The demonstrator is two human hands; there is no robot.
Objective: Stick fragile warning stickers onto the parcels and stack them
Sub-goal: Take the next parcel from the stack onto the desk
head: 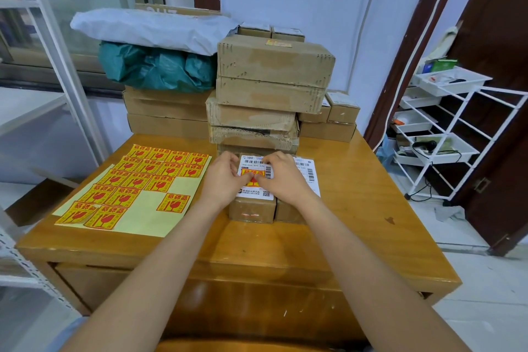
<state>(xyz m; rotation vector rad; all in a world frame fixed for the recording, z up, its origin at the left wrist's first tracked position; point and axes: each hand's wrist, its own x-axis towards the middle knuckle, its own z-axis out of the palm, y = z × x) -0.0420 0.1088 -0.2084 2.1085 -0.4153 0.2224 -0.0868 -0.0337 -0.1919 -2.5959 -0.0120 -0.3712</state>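
Both my hands sit on the small parcel (253, 203) mid-desk: left hand (221, 177) and right hand (278, 176) pinch the fragile sticker (251, 176) against its label. Thin, floppy, tacky, I judge; best held by its edges, then smoothed flat.

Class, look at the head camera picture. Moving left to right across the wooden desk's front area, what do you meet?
Sticker sheet → left hand → fragile sticker on the small parcel → right hand → bare desk.
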